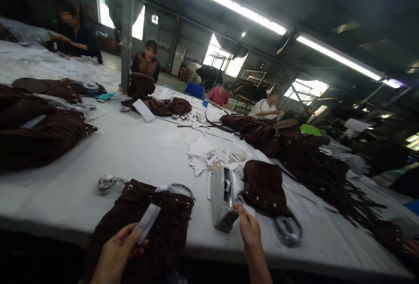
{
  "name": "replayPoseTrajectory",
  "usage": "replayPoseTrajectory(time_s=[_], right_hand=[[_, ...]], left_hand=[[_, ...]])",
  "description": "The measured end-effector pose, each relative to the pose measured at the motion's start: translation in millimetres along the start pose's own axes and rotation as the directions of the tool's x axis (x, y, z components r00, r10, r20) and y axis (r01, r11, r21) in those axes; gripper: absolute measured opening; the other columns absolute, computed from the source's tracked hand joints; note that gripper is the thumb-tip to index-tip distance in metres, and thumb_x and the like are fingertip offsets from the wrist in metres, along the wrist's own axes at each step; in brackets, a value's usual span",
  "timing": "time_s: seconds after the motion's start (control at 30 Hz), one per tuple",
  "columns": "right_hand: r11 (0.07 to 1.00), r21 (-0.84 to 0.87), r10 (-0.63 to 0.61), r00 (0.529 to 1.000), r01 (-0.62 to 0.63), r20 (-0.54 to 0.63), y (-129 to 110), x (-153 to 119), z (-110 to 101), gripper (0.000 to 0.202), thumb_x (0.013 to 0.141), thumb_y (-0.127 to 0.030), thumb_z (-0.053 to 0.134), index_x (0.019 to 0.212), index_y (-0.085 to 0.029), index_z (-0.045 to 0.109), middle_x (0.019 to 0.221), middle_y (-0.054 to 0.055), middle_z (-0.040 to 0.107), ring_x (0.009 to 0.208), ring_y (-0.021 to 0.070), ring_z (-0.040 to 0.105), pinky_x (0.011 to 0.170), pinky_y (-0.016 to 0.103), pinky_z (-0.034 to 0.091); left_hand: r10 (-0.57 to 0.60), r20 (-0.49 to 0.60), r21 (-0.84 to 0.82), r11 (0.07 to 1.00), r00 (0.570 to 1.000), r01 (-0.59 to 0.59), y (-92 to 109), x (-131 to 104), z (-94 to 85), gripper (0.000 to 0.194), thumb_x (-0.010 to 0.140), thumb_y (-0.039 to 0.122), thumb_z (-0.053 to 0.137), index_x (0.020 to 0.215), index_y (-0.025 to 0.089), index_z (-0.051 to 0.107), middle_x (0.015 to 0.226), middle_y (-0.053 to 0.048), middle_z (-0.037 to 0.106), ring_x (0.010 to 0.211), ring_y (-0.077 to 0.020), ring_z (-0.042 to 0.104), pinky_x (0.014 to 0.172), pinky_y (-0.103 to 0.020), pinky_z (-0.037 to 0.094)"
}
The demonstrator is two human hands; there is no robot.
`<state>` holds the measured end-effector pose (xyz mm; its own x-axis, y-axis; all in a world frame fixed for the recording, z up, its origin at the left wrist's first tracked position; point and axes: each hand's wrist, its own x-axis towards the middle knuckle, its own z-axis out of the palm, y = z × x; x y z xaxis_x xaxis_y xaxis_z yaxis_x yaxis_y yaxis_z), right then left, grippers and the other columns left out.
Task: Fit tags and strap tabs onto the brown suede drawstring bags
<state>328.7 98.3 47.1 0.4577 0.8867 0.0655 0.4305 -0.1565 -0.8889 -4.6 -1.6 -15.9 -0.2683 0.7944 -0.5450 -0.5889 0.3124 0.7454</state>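
Note:
Between the fingers and thumb of my left hand is a white strip, held over a dark brown bag with metal eyelets. The bag lies at the table's front edge. My right hand has its fingers pinched at the front end of a grey tape dispenser; whatever is in the fingertips is too small to make out. Right of the dispenser lies a second brown bag, with a wrapped coil below it.
Paper scraps lie behind the dispenser. Brown bags are heaped at the left and along the right. A metal post rises beyond the table's middle. Several people are around the table, and another hand shows at far right.

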Motion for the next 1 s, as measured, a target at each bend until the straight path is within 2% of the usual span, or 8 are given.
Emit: replayPoseTrajectory(time_s=[0.1, 0.27, 0.4, 0.53, 0.67, 0.77, 0.87, 1.0], right_hand=[[1.000, 0.018, 0.003, 0.999, -0.004, 0.046, -2, 5, 9, 0.053, 0.062, -0.062, 0.063, 0.074, -0.012, 0.076, 0.094, 0.015, 0.072, 0.104, 0.0336, 0.059, 0.094, 0.041, 0.041], [0.998, 0.055, 0.016, 0.998, -0.019, 0.063, -1, 11, 12, 0.049, 0.054, -0.056, 0.071, 0.073, -0.011, 0.076, 0.097, 0.016, 0.071, 0.097, 0.0326, 0.062, 0.088, 0.040, 0.044], [0.998, 0.066, 0.008, 1.000, -0.007, -0.009, -2, 4, 6, 0.044, 0.055, -0.053, 0.071, 0.069, -0.012, 0.075, 0.109, 0.018, 0.066, 0.103, 0.0322, 0.058, 0.088, 0.038, 0.043], [0.998, 0.057, 0.001, 0.994, 0.006, -0.111, -1, -17, -4, 0.043, 0.057, -0.054, 0.070, 0.072, -0.014, 0.075, 0.110, 0.014, 0.064, 0.101, 0.0293, 0.058, 0.084, 0.034, 0.045], [1.000, 0.020, 0.018, 0.994, -0.015, -0.107, 8, -41, -4, 0.044, 0.058, -0.056, 0.069, 0.067, -0.014, 0.074, 0.103, 0.013, 0.066, 0.094, 0.0281, 0.060, 0.074, 0.031, 0.047], [0.998, 0.030, 0.060, 0.997, -0.059, -0.038, 17, -51, 3, 0.048, 0.060, -0.059, 0.066, 0.071, -0.013, 0.073, 0.078, 0.010, 0.070, 0.075, 0.0247, 0.062, 0.062, 0.029, 0.047], [0.995, 0.043, 0.092, 0.996, -0.092, -0.004, 22, -51, 10, 0.052, 0.065, -0.062, 0.061, 0.076, -0.012, 0.070, 0.057, 0.005, 0.065, 0.056, 0.0203, 0.058, 0.053, 0.028, 0.044], [0.994, -0.030, 0.106, 0.994, -0.107, -0.023, 29, -45, 12, 0.051, 0.066, -0.061, 0.058, 0.078, -0.013, 0.068, 0.057, 0.004, 0.064, 0.052, 0.0194, 0.057, 0.051, 0.028, 0.043]], left_hand=[[0.015, 0.000, -0.002, 1.000, 1.000, -0.015, -2, -1, 1.5, 0.059, 0.048, 0.037, 0.086, 0.096, 0.009, 0.063, 0.075, -0.007, 0.073, 0.064, -0.0218, 0.069, 0.053, -0.025, 0.056], [0.091, -0.089, -0.016, 0.996, 0.992, -0.093, -9, -1, 7.1, 0.058, 0.047, 0.038, 0.085, 0.093, 0.010, 0.064, 0.073, -0.006, 0.072, 0.061, -0.0229, 0.069, 0.047, -0.025, 0.056], [0.100, -0.092, -0.010, 0.995, 0.991, -0.101, -12, 2, 7.1, 0.056, 0.048, 0.037, 0.085, 0.093, 0.010, 0.064, 0.074, -0.007, 0.072, 0.059, -0.0224, 0.069, 0.047, -0.025, 0.056], [0.080, -0.069, -0.006, 0.997, 0.994, -0.081, -14, 5, 2.8, 0.057, 0.050, 0.036, 0.085, 0.095, 0.010, 0.063, 0.075, -0.007, 0.073, 0.062, -0.0227, 0.069, 0.049, -0.025, 0.057], [0.026, -0.043, -0.016, 1.000, 0.999, -0.027, -13, 9, -2.6, 0.057, 0.050, 0.031, 0.086, 0.097, 0.010, 0.063, 0.076, -0.007, 0.073, 0.065, -0.0236, 0.070, 0.052, -0.026, 0.058], [-0.008, -0.013, -0.026, 1.000, 1.000, 0.008, -12, 11, -5.0, 0.055, 0.049, 0.029, 0.086, 0.096, 0.010, 0.063, 0.077, -0.008, 0.073, 0.067, -0.0245, 0.070, 0.054, -0.027, 0.059], [0.001, 0.015, -0.025, 1.000, 1.000, 0.000, -9, 9, -5.5, 0.055, 0.052, 0.031, 0.086, 0.097, 0.009, 0.063, 0.079, -0.008, 0.074, 0.068, -0.0238, 0.070, 0.056, -0.027, 0.059], [-0.002, 0.004, -0.034, 0.999, 1.000, 0.002, -8, 7, -4.9, 0.055, 0.050, 0.030, 0.086, 0.096, 0.010, 0.064, 0.079, -0.008, 0.074, 0.068, -0.0231, 0.070, 0.056, -0.027, 0.059]])
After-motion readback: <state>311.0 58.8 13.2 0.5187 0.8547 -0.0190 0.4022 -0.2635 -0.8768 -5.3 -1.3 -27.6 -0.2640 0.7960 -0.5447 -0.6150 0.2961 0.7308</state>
